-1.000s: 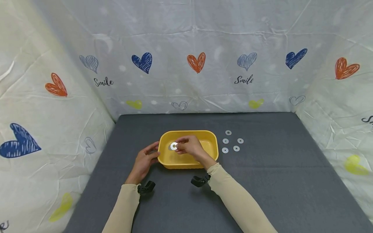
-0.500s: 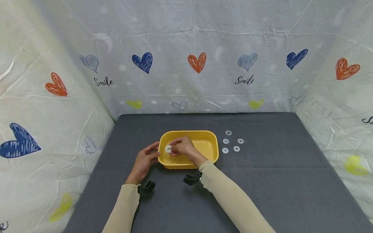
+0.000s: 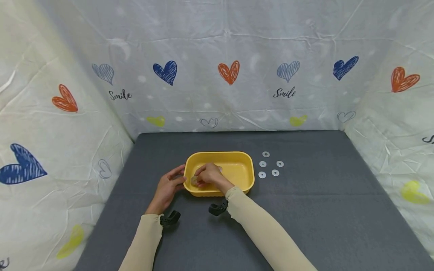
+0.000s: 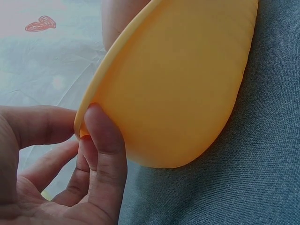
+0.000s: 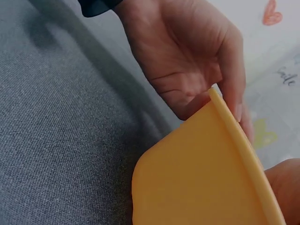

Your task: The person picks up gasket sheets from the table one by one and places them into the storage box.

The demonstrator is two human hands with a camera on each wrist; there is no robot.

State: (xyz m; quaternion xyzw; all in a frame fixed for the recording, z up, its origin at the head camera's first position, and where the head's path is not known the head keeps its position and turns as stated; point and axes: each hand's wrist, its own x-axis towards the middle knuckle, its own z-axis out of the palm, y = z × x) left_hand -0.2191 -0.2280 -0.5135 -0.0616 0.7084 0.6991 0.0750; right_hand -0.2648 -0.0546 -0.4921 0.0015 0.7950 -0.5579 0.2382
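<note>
A yellow plastic tray (image 3: 239,174) stands on the dark grey cloth. My left hand (image 3: 167,190) grips its left rim, thumb on the near outer side and fingers at the edge, as the left wrist view shows up close. Inside the tray's left half, my right hand (image 3: 211,175) reaches down and pinches a flat washer (image 3: 194,180), which looks dull and yellowish in the tray's shade. Just past the back of that hand, a pale round piece (image 3: 220,168) partly shows. In the right wrist view, the tray wall (image 5: 192,183) hides the right fingertips.
Several silver washers (image 3: 262,164) lie spread on the cloth to the right of the tray. Dark bands sit at both wrists. A pale curtain (image 3: 251,75) printed with hearts closes off the back and sides.
My right hand has moved left and down into the tray with the washer, which has turned from bright to dull. The left hand has stayed on the rim.
</note>
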